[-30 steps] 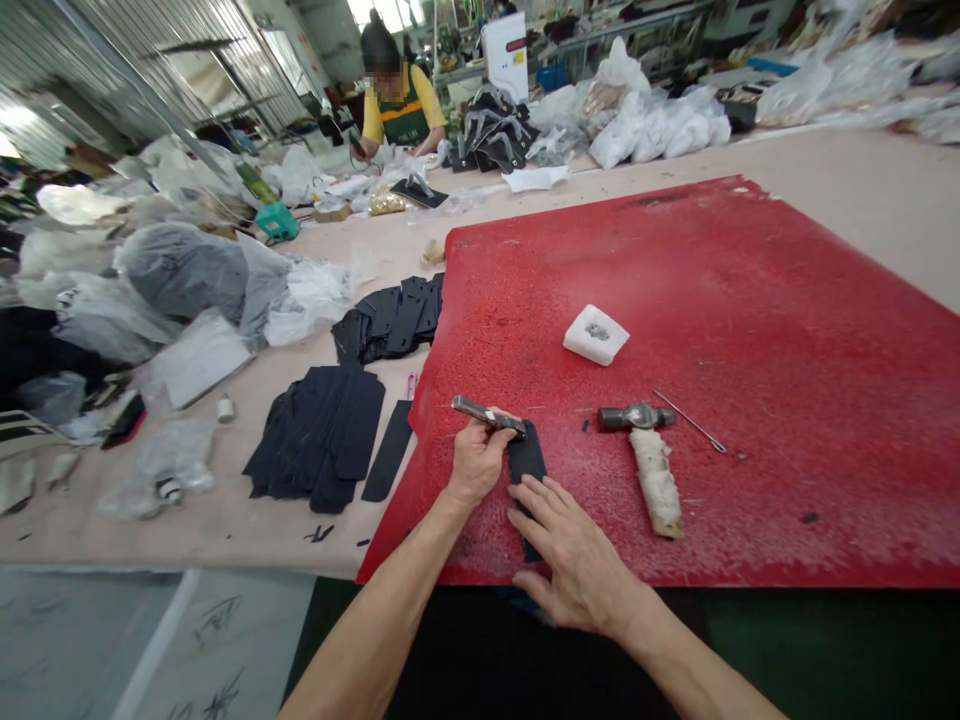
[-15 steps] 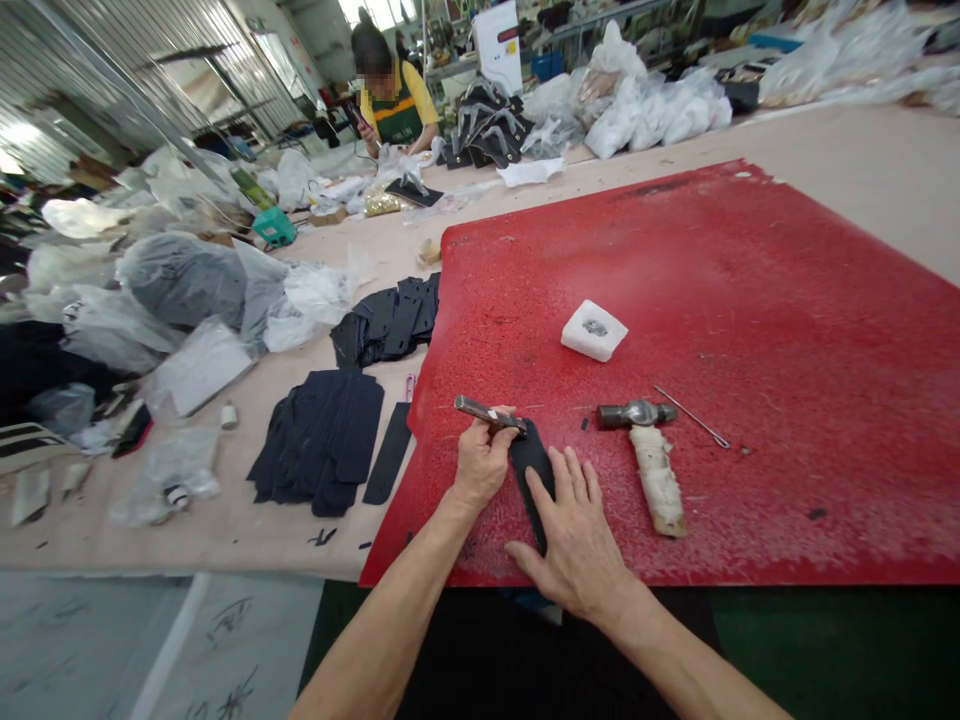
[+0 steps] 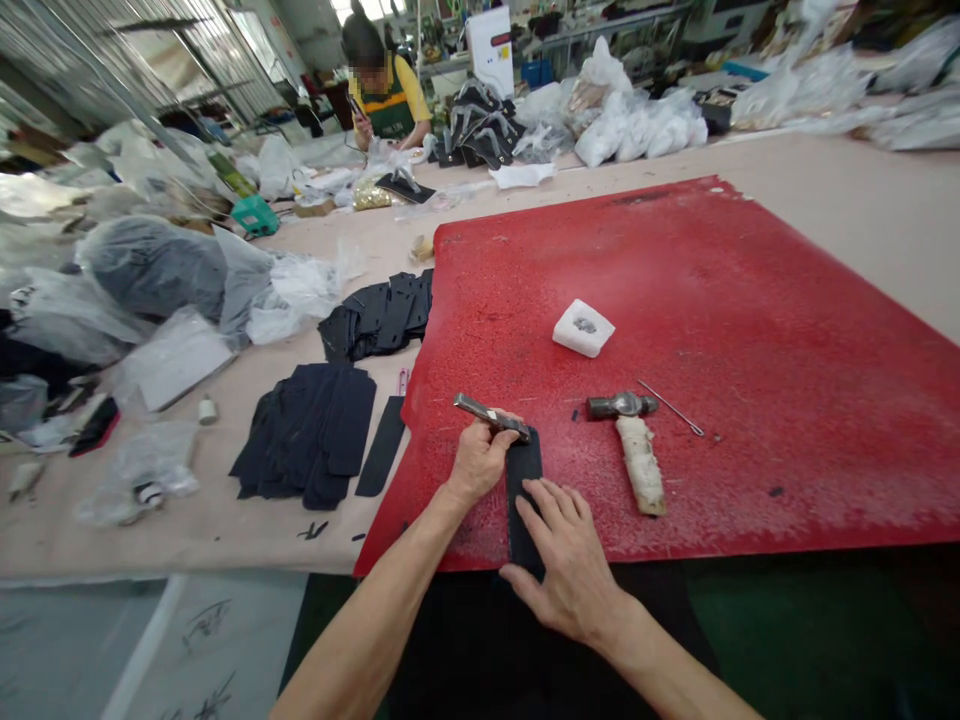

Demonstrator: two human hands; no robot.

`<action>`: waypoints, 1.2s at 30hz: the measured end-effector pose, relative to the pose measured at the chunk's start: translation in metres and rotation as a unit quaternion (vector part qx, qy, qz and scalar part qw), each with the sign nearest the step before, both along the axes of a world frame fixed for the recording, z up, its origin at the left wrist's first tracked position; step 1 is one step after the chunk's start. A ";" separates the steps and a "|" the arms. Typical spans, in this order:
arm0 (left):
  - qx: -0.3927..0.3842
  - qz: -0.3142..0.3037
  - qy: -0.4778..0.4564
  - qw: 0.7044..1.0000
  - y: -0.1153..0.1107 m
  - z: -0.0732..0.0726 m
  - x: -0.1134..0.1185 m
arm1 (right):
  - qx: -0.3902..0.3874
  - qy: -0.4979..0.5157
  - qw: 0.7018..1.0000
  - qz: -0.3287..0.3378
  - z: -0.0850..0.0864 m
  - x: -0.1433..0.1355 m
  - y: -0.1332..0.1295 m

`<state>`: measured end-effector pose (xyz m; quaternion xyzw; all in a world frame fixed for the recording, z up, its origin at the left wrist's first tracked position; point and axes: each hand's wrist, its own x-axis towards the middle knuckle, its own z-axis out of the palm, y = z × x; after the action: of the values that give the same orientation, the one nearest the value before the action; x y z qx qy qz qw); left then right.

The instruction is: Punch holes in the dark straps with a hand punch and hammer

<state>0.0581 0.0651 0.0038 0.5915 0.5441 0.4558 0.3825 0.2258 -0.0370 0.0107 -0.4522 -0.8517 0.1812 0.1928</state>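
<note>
My left hand (image 3: 480, 462) is closed round a metal punch (image 3: 480, 410), its lower end at the far end of a dark strip (image 3: 523, 490). That strip lies lengthwise toward me on a red mat (image 3: 712, 300). Fingers spread, my right hand (image 3: 562, 555) rests on the strip's right side near the front edge of the mat. To the right lies a hammer (image 3: 626, 415) with a wrapped pale handle, and beyond its head a thin metal rod (image 3: 671, 407) with a looped end. A white block (image 3: 583, 328) with a dark smudge sits farther back.
Left of the mat are a stack of dark pieces (image 3: 307, 435), a single strip (image 3: 381, 447) and another dark pile (image 3: 379, 315). Plastic bags (image 3: 157, 265) crowd the left side. Across the table a person (image 3: 386, 95) works.
The dark strip has turned straighter toward me and its near end has come closer to the mat's front edge. My right hand has moved slightly down with it; the punch stays in my left hand.
</note>
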 end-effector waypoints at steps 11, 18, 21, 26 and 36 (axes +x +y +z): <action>0.029 -0.025 0.010 0.999 -0.003 0.000 -0.003 | -0.015 -0.066 0.995 0.080 0.007 0.007 0.023; 0.036 -0.026 0.013 0.999 -0.005 -0.001 0.002 | -0.009 -0.068 0.996 0.064 0.004 0.005 0.020; 0.044 -0.047 0.039 0.997 -0.005 -0.001 0.002 | -0.006 -0.061 0.996 0.062 0.003 0.005 0.020; 0.050 -0.040 0.072 0.995 -0.004 -0.002 0.000 | -0.010 -0.047 0.997 0.062 0.001 0.007 0.020; 0.046 -0.023 0.072 0.996 -0.005 0.003 0.004 | -0.021 -0.041 0.997 0.057 0.002 0.007 0.021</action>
<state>0.0623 0.0599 0.0070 0.6525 0.5347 0.4273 0.3251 0.2327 -0.0163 0.0125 -0.4140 -0.8792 0.1916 0.1377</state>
